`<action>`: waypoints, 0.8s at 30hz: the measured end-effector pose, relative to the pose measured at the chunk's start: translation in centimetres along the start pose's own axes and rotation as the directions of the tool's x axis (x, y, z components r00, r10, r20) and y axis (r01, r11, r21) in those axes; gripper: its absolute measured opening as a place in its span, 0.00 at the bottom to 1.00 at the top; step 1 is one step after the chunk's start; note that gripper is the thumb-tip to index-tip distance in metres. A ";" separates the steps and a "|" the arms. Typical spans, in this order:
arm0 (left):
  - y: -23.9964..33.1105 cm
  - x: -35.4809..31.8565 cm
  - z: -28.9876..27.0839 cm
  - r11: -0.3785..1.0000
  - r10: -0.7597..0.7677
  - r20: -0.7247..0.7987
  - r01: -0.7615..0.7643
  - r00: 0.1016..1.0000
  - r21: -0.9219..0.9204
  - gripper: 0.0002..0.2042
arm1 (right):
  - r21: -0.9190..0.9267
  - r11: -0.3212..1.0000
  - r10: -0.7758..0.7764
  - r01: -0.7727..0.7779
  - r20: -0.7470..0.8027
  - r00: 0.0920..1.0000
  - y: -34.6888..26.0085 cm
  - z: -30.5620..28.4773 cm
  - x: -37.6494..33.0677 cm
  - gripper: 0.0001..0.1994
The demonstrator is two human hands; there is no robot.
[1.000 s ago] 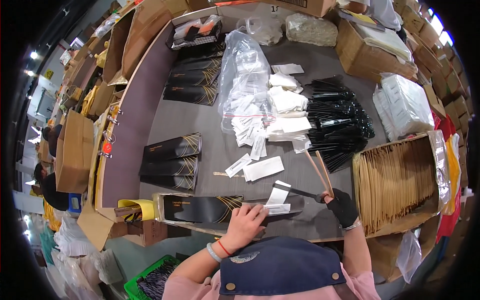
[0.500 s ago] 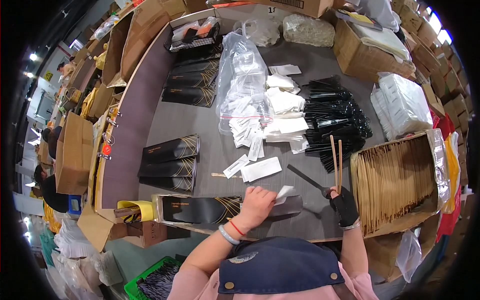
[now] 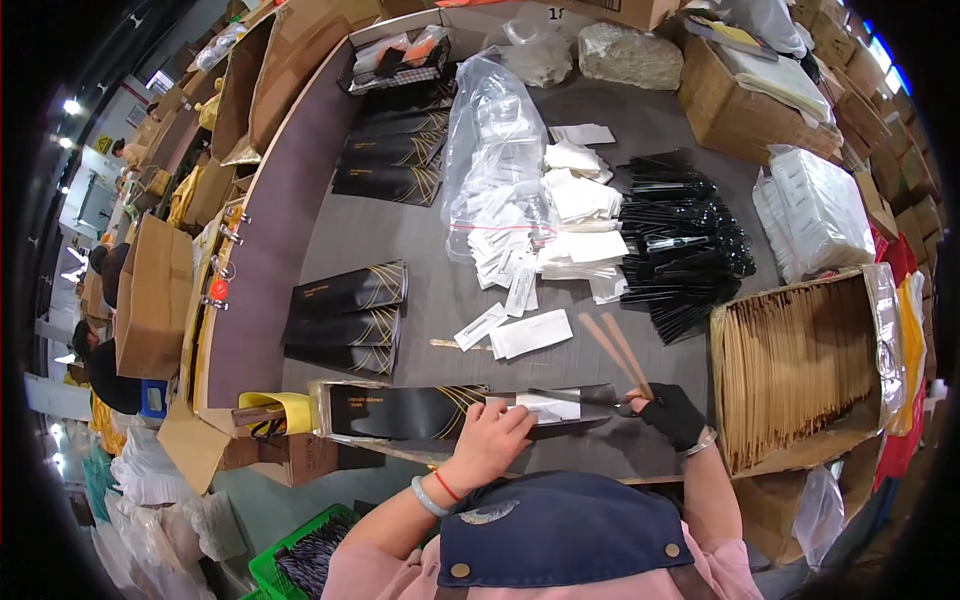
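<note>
My right hand (image 3: 677, 416), in a black fingerless glove, is closed round a pair of wooden chopsticks (image 3: 612, 348) that point up and left, slightly blurred. A dark utensil end seems to show near its fingertips, beside the black paper sleeve; how it is held is unclear. My bare left hand (image 3: 493, 440) pinches the near left end of a white packet (image 3: 548, 405). That packet lies along the dark, glossy open end of the sleeve. To its left, a black sleeve with gold lines (image 3: 390, 412) rests in a shallow box at the table's near edge.
White packets (image 3: 585, 235) and black wrapped utensils (image 3: 680, 240) are heaped mid-table. A carton of wooden chopsticks (image 3: 795, 375) stands at right. Black sleeves (image 3: 345, 320) lie in stacks at left. A clear plastic bag (image 3: 495, 150) covers more packets.
My left hand has moved left and down, and the white packet now lies flat along the sleeve. The chopsticks in my right hand have tilted left, and that hand has shifted slightly lower.
</note>
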State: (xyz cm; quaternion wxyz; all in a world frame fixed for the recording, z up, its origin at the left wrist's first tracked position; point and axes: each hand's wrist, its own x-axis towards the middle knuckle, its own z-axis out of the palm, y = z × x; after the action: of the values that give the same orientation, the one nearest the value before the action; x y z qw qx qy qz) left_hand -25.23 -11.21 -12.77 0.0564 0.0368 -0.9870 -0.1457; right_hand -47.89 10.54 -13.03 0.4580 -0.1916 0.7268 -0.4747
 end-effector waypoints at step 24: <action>-2.1 0.9 -1.2 0.985 -0.127 0.053 0.132 0.990 -0.110 0.38 | -0.553 0.546 -0.651 0.630 0.193 0.734 1.4 8.3 3.6 0.06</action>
State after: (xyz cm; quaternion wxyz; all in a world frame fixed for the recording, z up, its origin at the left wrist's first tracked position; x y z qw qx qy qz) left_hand -25.90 -13.63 -12.17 0.0263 0.0943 -0.9737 -0.2058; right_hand -42.48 4.39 -17.05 0.1584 -0.5656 0.7227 -0.3642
